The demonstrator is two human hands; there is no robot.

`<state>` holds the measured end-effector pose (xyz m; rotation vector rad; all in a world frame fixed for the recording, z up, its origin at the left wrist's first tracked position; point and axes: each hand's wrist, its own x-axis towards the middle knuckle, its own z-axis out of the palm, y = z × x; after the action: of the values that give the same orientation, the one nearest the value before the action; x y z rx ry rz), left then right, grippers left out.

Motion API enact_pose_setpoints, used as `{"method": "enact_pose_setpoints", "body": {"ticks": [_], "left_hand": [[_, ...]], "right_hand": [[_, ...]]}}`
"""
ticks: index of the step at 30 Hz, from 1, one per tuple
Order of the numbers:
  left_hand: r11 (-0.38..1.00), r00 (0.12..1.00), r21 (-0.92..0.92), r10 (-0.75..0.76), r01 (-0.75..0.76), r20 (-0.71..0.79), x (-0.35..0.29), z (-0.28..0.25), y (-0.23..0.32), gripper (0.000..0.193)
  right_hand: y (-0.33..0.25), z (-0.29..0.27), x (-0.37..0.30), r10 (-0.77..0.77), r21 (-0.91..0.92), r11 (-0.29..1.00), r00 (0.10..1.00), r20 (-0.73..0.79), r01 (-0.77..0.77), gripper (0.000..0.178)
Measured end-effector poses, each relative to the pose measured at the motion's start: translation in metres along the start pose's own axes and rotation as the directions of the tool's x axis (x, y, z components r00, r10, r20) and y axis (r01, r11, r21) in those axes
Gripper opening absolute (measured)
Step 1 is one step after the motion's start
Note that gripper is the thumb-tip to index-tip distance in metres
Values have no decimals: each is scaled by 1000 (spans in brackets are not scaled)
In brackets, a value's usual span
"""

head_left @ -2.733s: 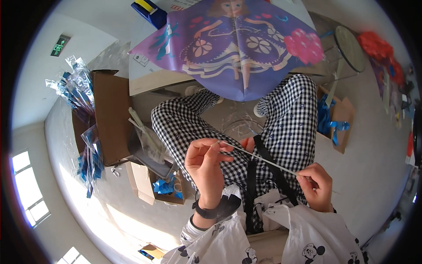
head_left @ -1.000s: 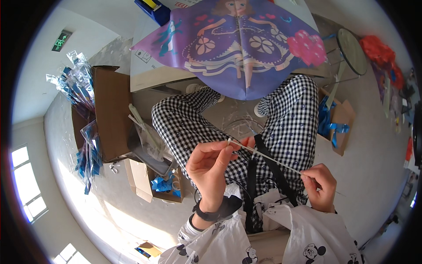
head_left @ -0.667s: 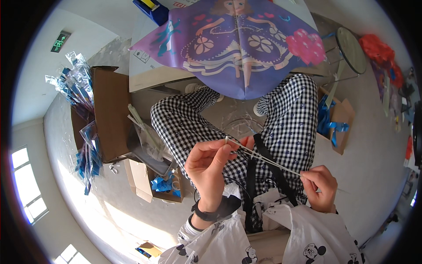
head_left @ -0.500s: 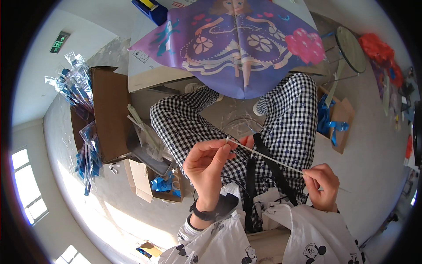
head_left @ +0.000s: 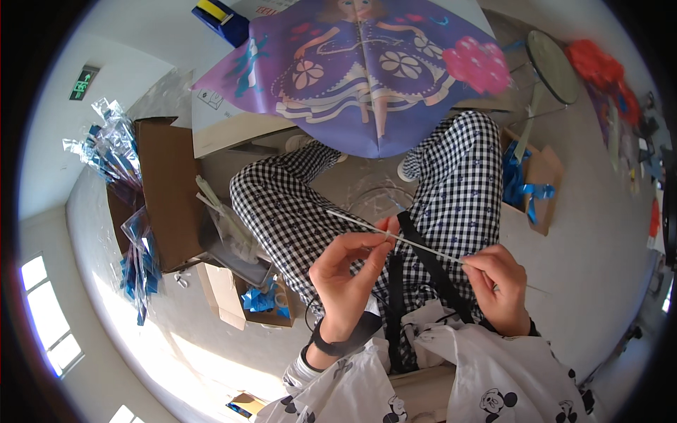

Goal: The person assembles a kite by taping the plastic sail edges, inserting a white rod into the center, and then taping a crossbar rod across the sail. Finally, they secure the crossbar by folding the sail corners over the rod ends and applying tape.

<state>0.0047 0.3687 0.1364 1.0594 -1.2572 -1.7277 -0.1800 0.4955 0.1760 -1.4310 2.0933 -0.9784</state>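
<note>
A thin, straight white rod (head_left: pixel 428 248) slants across above my lap. My left hand (head_left: pixel 350 271) pinches it between thumb and fingertips near its middle, with the far-left end sticking out beyond the fingers. My right hand (head_left: pixel 499 287) grips the right end between thumb and forefinger. Ahead, a purple kite-like sheet (head_left: pixel 416 127) printed with a figure in a dress lies over the table and hangs past its near edge toward my knees.
The table (head_left: pixel 211 141) carries a blue tape dispenser (head_left: pixel 224 25). A tall cardboard box (head_left: pixel 169 190) with clear-wrapped blue packets (head_left: pixel 113 155) stands left. Small open boxes hold blue strips (head_left: pixel 261 299) at left and blue ribbon (head_left: pixel 518 180) at right. A round stool (head_left: pixel 552 67) stands far right.
My left hand has slid rightward along the rod, from its left end to nearer its middle, so the left end now projects past my fingers. The hands are closer together.
</note>
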Motion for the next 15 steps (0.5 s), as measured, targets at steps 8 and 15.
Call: {"method": "enact_pose_setpoints", "body": {"ticks": [8,15], "left_hand": [[934,919,316,-263,167,293,15,7,-7,18],[497,751,841,-468,-213,466,119,2,-138,25]], "right_hand": [[24,16,15,33,-9,999,999,10,-33,14],[119,-4,3,354,221,928,891,-285,-298,4]]}}
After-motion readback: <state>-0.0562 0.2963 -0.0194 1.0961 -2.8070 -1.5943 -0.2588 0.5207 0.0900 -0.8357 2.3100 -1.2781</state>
